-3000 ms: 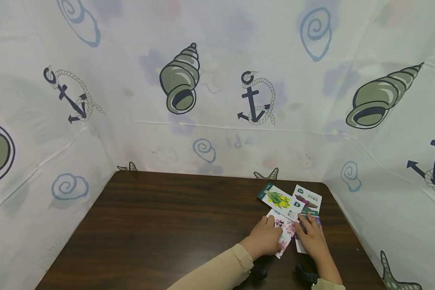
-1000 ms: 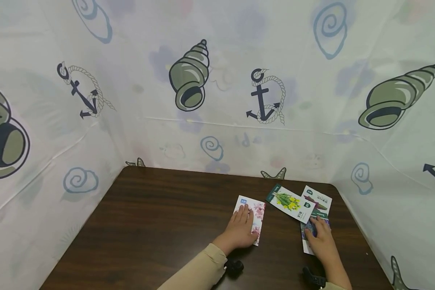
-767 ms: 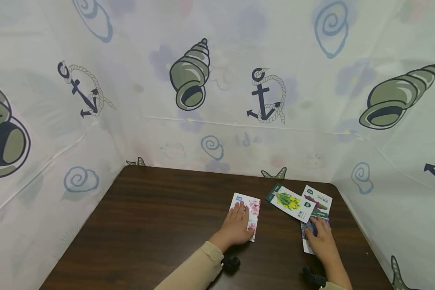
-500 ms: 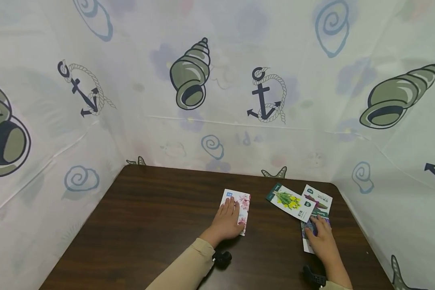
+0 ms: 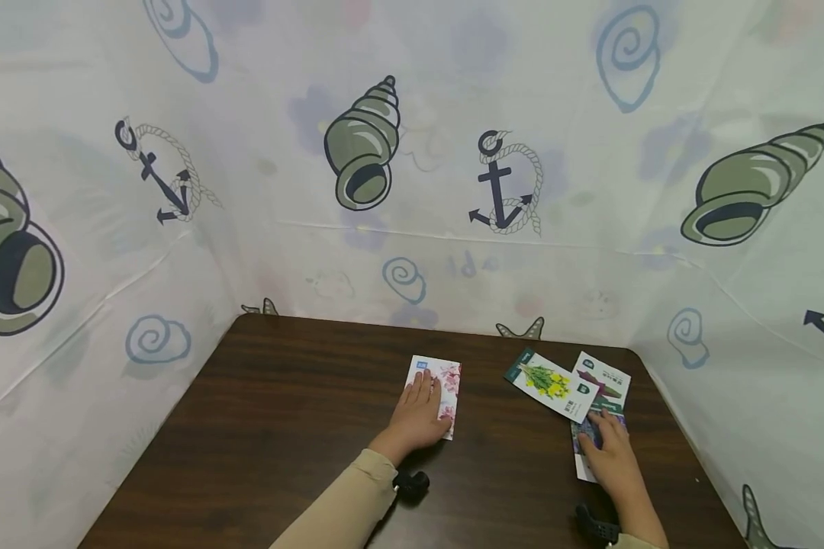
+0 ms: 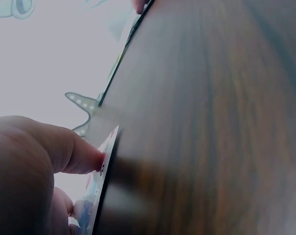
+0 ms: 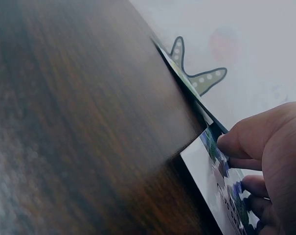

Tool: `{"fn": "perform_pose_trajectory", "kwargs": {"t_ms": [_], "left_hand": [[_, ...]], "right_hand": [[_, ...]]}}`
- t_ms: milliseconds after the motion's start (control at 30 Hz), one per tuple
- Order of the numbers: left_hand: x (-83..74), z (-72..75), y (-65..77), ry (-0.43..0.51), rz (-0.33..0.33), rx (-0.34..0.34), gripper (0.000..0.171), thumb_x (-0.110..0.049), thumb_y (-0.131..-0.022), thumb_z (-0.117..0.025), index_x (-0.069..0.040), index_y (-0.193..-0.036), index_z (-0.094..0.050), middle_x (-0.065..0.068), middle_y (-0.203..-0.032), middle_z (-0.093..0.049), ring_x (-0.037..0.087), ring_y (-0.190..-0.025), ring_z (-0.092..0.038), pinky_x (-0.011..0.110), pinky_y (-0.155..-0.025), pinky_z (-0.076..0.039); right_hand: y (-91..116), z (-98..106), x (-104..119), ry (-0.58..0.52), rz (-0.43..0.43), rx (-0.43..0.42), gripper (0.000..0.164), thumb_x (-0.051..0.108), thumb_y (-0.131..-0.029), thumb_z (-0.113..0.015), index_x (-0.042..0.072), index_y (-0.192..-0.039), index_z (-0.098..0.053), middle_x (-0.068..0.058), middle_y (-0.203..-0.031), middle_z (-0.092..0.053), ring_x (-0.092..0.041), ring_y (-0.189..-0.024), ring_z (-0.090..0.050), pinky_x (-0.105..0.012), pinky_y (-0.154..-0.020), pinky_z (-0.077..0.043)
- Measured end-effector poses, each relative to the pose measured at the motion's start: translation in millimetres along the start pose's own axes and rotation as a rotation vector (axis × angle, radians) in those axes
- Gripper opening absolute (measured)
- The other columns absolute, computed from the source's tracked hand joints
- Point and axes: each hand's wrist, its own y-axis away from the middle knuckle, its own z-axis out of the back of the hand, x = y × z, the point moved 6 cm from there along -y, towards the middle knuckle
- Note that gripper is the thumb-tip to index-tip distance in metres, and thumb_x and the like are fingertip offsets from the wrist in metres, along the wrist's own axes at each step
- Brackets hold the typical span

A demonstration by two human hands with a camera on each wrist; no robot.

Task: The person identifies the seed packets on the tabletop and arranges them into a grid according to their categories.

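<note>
My left hand [image 5: 414, 418] lies flat with straight fingers on a white card with pink blossoms [image 5: 449, 378], near the table's middle. In the left wrist view the thumb [image 6: 84, 155] touches that card's surface. At the right, my right hand [image 5: 613, 456] rests on a card with purple-blue flowers [image 5: 583, 463], its fingers relaxed. The right wrist view has the fingertips on this card [image 7: 206, 171] too. A yellow-flower card [image 5: 545, 383] overlaps it and a card with a purple plant picture [image 5: 606, 377]. Hands and overlaps hide parts of the cards.
The dark wooden table [image 5: 281, 427] has a patterned cloth [image 5: 439, 191] behind it and on both sides. A black wrist device [image 5: 412, 486] hangs by my left wrist, and a black strap [image 5: 596, 526] shows at my right one.
My left hand has slid the pink-blossom card left, away from the other cards, where it overlapped them three seconds ago. My right hand has stayed on the purple-blue card.
</note>
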Motion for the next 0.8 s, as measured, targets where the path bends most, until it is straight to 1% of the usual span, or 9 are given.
{"fn": "perform_pose_trajectory", "kwargs": {"t_ms": [100,367,500,667,800], "left_hand": [[7.9,4.2,1.3,-0.002,0.011,-0.006,0.087,-0.049,-0.106,-0.053,-0.001,-0.173,-0.023,0.020,-0.184,-0.005,0.036,-0.173,-0.002,0.054,-0.140,-0.010],[32.7,13.0,-0.9,-0.004,0.044,-0.015,0.088,-0.052,-0.108,-0.052,-0.002,-0.174,-0.022,0.020,-0.184,-0.003,0.037,-0.173,-0.001,0.054,-0.139,-0.010],[44.0,20.7,-1.1,0.003,0.060,-0.032,0.087,-0.051,-0.107,-0.054,-0.002,-0.173,-0.025,0.021,-0.184,-0.006,0.038,-0.173,-0.003,0.056,-0.139,-0.011],[58.1,29.5,-2.2,0.021,0.079,-0.035,0.088,-0.049,-0.106,-0.055,0.000,-0.172,-0.025,0.023,-0.183,-0.006,0.040,-0.172,-0.002,0.057,-0.139,-0.009],[74.5,35.2,-3.6,0.019,0.125,-0.024,0.089,-0.050,-0.106,-0.055,-0.002,-0.173,-0.023,0.021,-0.184,-0.002,0.039,-0.172,0.001,0.056,-0.139,-0.007]], "right_hand": [[0,-1,0,-0.003,0.004,0.004,0.068,0.026,-0.110,-0.059,-0.003,-0.166,-0.034,-0.033,-0.179,-0.010,-0.057,-0.166,-0.006,-0.073,-0.132,-0.013],[0,-1,1,-0.001,-0.007,0.007,0.068,0.027,-0.111,-0.058,-0.003,-0.167,-0.033,-0.032,-0.179,-0.009,-0.057,-0.166,-0.005,-0.073,-0.132,-0.012],[1,-1,0,-0.004,-0.004,0.006,0.068,0.027,-0.110,-0.058,-0.003,-0.166,-0.034,-0.033,-0.179,-0.009,-0.057,-0.166,-0.005,-0.073,-0.132,-0.012],[1,0,0,-0.004,-0.005,0.007,0.068,0.028,-0.111,-0.059,-0.002,-0.167,-0.034,-0.032,-0.180,-0.009,-0.057,-0.166,-0.004,-0.073,-0.132,-0.012],[1,-1,0,-0.003,0.000,0.008,0.068,0.028,-0.111,-0.059,-0.002,-0.167,-0.034,-0.032,-0.180,-0.009,-0.056,-0.166,-0.004,-0.073,-0.132,-0.012]]}}
